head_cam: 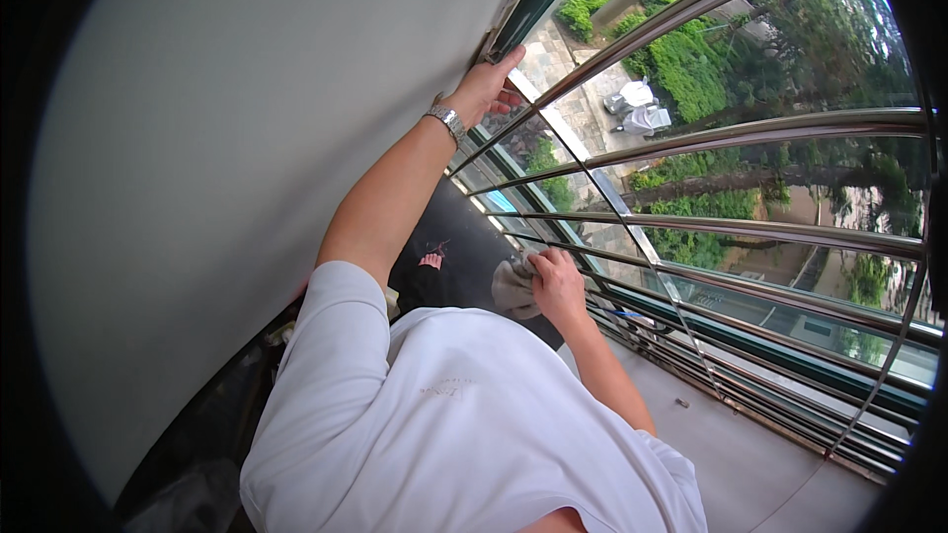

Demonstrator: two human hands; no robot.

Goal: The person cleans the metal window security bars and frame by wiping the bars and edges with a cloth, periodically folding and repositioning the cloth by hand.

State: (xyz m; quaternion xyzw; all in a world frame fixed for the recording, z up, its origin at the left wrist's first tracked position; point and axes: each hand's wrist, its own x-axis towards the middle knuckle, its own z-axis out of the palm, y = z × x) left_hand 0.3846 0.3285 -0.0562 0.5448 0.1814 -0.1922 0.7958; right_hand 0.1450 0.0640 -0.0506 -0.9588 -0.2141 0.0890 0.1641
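My left hand (490,86), with a metal-band wristwatch (446,121) on the wrist, reaches up to where the wall meets the dark green window frame (537,4). Its thumb and curled fingers lie either side of the end of a flat steel strip (566,137) of the window grille; how firmly it grips is unclear. Lower down, a crumpled grey-beige cloth (515,290) is bunched in my right hand (561,283). That hand is close against the horizontal stainless-steel bars (755,233); whether the cloth touches a bar is hidden.
A plain pale wall (222,111) rises on the left. Bare toes (431,260) show on a dark surface (463,226) below. A light ledge (696,451) with a small object (682,403) lies at lower right. Outside, far below, are shrubs (681,78) and covered scooters (638,109).
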